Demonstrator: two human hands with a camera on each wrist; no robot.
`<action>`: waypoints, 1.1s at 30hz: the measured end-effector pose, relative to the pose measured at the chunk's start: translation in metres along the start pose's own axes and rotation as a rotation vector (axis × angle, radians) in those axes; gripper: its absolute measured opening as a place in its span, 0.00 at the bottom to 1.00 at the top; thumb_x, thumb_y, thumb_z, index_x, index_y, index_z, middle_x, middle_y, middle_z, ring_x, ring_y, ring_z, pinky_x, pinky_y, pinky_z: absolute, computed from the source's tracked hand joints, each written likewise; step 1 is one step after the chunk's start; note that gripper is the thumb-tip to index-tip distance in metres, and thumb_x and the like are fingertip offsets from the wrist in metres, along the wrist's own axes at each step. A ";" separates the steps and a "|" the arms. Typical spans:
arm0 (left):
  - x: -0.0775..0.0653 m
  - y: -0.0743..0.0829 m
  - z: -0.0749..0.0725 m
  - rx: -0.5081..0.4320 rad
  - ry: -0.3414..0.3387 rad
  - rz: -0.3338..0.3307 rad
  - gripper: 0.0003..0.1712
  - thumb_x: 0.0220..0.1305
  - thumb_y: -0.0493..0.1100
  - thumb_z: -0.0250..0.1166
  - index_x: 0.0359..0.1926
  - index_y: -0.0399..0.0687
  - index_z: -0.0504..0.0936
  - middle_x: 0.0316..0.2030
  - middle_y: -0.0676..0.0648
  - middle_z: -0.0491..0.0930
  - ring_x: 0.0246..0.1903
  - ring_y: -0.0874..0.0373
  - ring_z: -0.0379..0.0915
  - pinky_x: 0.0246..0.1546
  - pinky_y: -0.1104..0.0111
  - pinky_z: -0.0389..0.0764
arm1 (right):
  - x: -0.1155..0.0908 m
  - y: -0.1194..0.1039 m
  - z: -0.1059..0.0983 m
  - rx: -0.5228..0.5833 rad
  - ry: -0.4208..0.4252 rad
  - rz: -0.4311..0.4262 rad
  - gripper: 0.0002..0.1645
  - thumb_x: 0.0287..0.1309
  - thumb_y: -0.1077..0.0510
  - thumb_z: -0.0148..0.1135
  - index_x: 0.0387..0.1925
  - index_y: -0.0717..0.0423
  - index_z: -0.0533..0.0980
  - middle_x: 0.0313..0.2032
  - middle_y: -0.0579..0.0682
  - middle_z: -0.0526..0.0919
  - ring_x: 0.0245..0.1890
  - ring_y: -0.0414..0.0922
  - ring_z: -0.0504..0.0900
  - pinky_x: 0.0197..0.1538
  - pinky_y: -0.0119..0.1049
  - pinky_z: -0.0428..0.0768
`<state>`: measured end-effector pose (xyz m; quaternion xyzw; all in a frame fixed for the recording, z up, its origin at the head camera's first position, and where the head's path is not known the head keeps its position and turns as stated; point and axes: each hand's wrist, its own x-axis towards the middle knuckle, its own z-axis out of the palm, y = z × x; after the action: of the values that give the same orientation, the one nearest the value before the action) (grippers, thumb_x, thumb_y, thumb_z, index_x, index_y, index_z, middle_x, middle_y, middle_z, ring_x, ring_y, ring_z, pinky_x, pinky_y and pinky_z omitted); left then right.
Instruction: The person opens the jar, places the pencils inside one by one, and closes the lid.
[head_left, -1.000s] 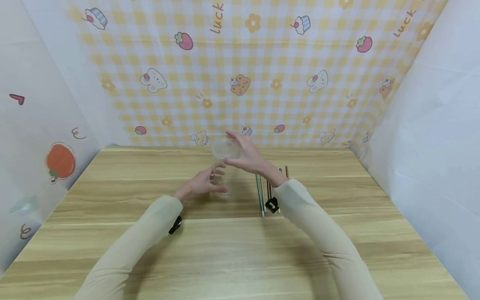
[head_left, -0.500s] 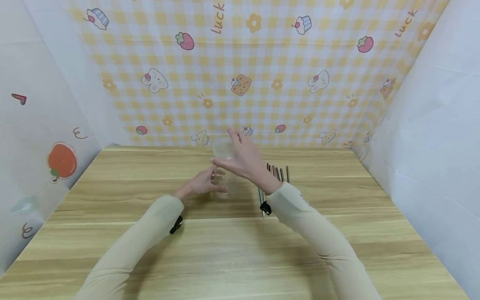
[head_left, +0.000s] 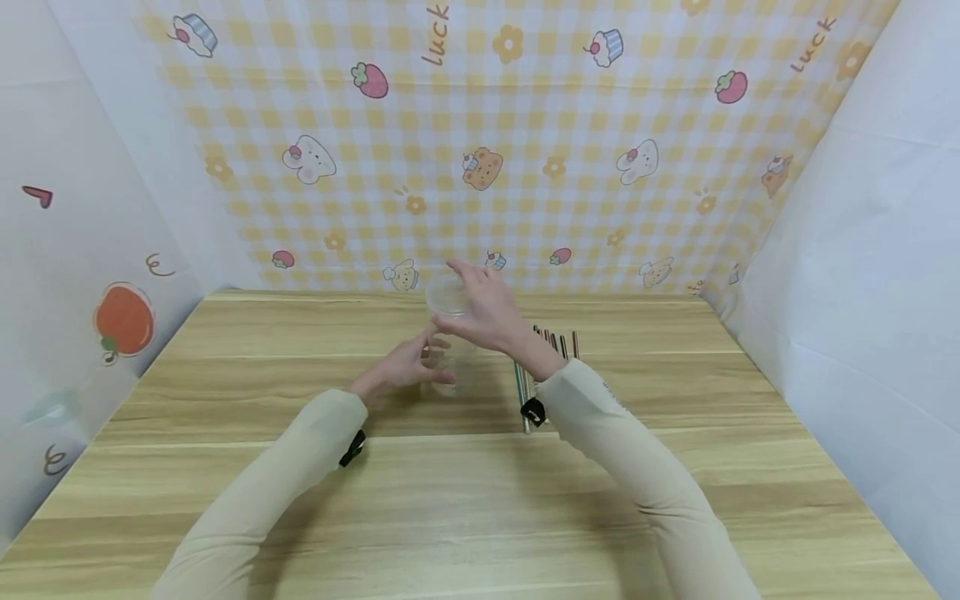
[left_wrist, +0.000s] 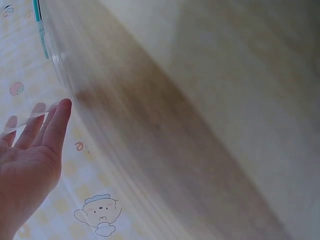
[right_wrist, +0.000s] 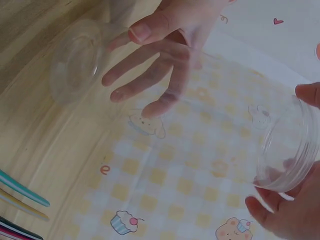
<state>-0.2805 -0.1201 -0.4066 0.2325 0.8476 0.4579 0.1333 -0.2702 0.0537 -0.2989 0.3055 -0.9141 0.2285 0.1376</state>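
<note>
Turned slightly since the earlier frame, the right hand [head_left: 486, 312] grips the lid [right_wrist: 290, 145]. Sticks [head_left: 521, 387] lie on the table [head_left: 465, 500], apparently unused; left of them, the left hand [head_left: 401, 364] curls round the upright jar [right_wrist: 210, 125]. Farther, the lid looks seated, loosening or tightening unclear, right thumb and fingers spanning its rim.
</note>
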 end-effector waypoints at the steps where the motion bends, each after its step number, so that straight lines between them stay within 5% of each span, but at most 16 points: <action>1: 0.000 0.000 0.000 -0.001 0.001 0.001 0.52 0.47 0.45 0.69 0.66 0.58 0.44 0.57 0.39 0.63 0.55 0.45 0.60 0.54 0.53 0.62 | 0.000 0.001 -0.001 0.041 -0.013 -0.014 0.47 0.45 0.42 0.61 0.63 0.58 0.55 0.58 0.54 0.64 0.51 0.48 0.64 0.51 0.40 0.67; 6: 0.000 0.000 0.000 0.005 0.004 0.008 0.52 0.45 0.47 0.70 0.65 0.58 0.47 0.57 0.39 0.63 0.55 0.45 0.61 0.54 0.52 0.61 | 0.000 0.003 -0.002 0.173 -0.039 -0.067 0.48 0.46 0.45 0.60 0.65 0.55 0.50 0.62 0.54 0.58 0.54 0.47 0.63 0.55 0.44 0.64; 11: -0.001 0.000 0.000 -0.010 -0.008 0.012 0.52 0.47 0.48 0.69 0.67 0.54 0.45 0.58 0.38 0.62 0.56 0.43 0.58 0.54 0.50 0.60 | 0.000 0.001 0.000 0.139 -0.029 -0.005 0.51 0.46 0.36 0.57 0.65 0.55 0.50 0.63 0.54 0.56 0.60 0.49 0.57 0.58 0.45 0.60; 19: -0.001 0.003 0.000 0.001 -0.002 -0.018 0.51 0.47 0.46 0.69 0.67 0.55 0.46 0.58 0.40 0.62 0.56 0.45 0.58 0.54 0.51 0.61 | -0.001 -0.001 0.001 0.036 0.001 0.088 0.53 0.42 0.32 0.59 0.63 0.56 0.55 0.54 0.57 0.64 0.46 0.48 0.67 0.40 0.37 0.73; 33: 0.002 0.001 -0.001 -0.028 -0.004 0.004 0.48 0.47 0.44 0.69 0.64 0.53 0.50 0.57 0.38 0.62 0.55 0.45 0.60 0.54 0.53 0.62 | 0.005 0.005 -0.008 0.062 -0.087 -0.032 0.48 0.44 0.42 0.63 0.62 0.60 0.56 0.57 0.56 0.64 0.54 0.50 0.62 0.53 0.41 0.64</action>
<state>-0.2820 -0.1195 -0.4051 0.2334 0.8403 0.4697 0.1371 -0.2767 0.0586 -0.2920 0.3337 -0.9067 0.2408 0.0920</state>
